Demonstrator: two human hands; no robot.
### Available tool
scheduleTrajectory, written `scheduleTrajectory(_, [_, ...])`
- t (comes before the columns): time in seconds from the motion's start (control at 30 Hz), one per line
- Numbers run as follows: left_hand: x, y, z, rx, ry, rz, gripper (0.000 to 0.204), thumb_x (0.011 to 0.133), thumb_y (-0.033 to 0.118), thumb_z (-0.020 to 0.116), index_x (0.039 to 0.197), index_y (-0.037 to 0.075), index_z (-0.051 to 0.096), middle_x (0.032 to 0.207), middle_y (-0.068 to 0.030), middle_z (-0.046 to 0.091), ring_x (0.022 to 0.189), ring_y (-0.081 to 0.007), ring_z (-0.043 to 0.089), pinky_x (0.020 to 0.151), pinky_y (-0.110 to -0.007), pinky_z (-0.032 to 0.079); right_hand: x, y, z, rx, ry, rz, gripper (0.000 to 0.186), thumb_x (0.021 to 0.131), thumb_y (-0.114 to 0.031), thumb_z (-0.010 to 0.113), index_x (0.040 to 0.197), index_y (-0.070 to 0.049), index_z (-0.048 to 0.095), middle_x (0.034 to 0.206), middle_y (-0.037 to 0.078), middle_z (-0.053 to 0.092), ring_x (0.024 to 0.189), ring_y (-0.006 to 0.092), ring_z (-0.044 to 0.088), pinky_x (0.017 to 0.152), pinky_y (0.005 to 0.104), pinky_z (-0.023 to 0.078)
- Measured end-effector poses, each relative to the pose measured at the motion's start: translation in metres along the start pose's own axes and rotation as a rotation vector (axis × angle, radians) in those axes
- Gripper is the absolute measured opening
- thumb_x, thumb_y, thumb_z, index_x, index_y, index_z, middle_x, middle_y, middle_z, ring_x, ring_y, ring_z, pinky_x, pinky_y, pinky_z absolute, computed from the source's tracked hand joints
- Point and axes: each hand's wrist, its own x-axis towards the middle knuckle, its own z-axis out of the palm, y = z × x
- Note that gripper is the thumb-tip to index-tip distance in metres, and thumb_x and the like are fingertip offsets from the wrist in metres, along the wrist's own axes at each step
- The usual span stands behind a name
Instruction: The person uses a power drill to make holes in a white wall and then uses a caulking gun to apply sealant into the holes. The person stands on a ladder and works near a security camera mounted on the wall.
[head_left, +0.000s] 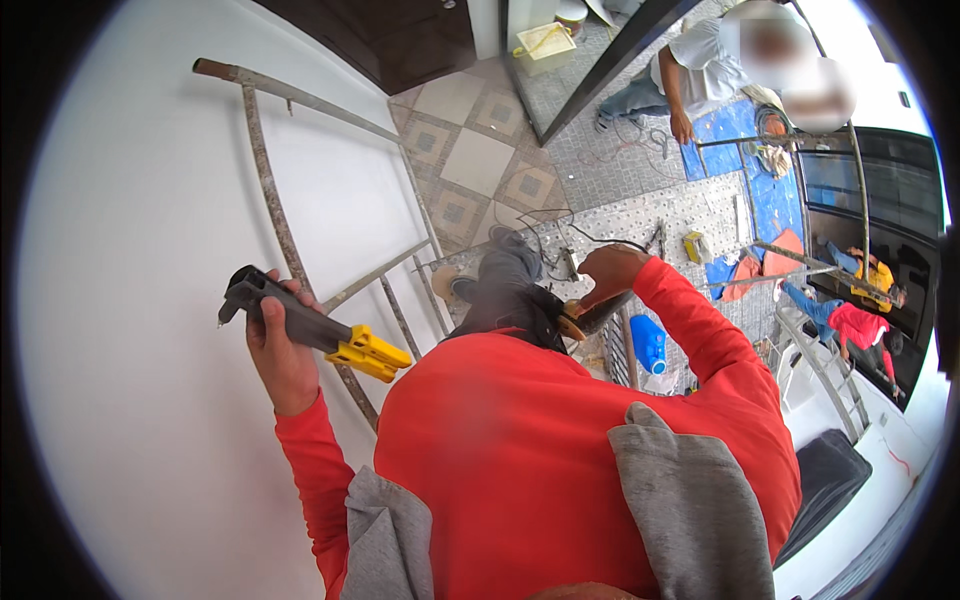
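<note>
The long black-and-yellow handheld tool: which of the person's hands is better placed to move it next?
Probably the left hand: it holds the tool, in front of the plain white wall. The right hand is off to the other side, well apart from the tool.

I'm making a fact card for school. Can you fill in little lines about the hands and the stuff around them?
Left hand: grips a black-and-yellow tool
Right hand: at the waist; its grip is hard to see
Left side: metal pipe frame before a white wall
Right side: blue container, ladder
Other people: one in a yellow shirt
</note>
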Motion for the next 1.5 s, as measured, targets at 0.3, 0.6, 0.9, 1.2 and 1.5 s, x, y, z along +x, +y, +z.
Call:
scheduleTrajectory(0.3, [-0.019,0.060,0.038,-0.060,0.051,0.195,0.038,0.099,0.027,0.070,0.125,0.000,0.059,0.111,-0.0112,0.068,0.094,-0.0161,0.067,0.085,-0.031,0.057,0.021,-0.268,-0.124,1.135,0.660,-0.967,0.049,0.104,-0.029,0.057,0.143,0.000,0.050,0.127,0.012,0.063,0.114,0.0222,0.064,0.100,0.0375,0.050])
scheduleTrajectory(0.6, [-0.119,0.067,0.000,0.767,0.204,0.515,0.045,0.097,0.017,0.070,0.135,-0.001,0.053,0.117,-0.0160,0.065,0.107,-0.0219,0.067,0.080,-0.033,0.058,-0.005,-0.354,-0.148,1.493,0.510,-1.397,0.036,0.105,-0.020,0.053,0.134,0.001,0.053,0.119,0.007,0.061,0.109,0.0148,0.057,0.097,0.0305,0.046])
scheduleTrajectory(0.9, [-0.162,0.144,-0.078,1.008,0.223,0.445,0.022,0.100,0.017,0.063,0.110,-0.002,0.059,0.076,-0.0039,0.061,0.058,-0.0115,0.058,0.056,-0.028,0.051,0.003,-0.344,-0.192,0.976,0.519,-1.374,0.044,0.100,-0.023,0.062,0.139,-0.002,0.056,0.098,0.002,0.064,0.090,0.0124,0.063,0.080,0.0292,0.051])
scheduleTrajectory(1.2, [-0.152,0.197,-0.028,0.895,0.233,0.562,0.029,0.103,0.024,0.059,0.111,-0.004,0.057,0.067,-0.0044,0.055,0.048,-0.0147,0.055,0.049,-0.030,0.046,-0.075,-0.398,-0.225,1.014,0.474,-1.886,0.074,0.104,-0.050,0.052,0.156,-0.005,0.023,0.148,0.019,0.049,0.135,0.0306,0.053,0.092,0.0403,0.056])
scheduleTrajectory(1.5, [-0.154,0.362,0.041,1.777,0.518,1.215,0.035,0.105,0.034,0.058,0.090,0.003,0.054,0.065,-0.0101,0.059,0.053,-0.0260,0.060,0.053,-0.038,0.049,-0.201,-0.433,-0.328,1.143,0.659,-2.408,0.045,0.112,-0.040,0.037,0.149,-0.013,0.038,0.130,0.019,0.063,0.121,0.0311,0.064,0.071,0.0342,0.053])
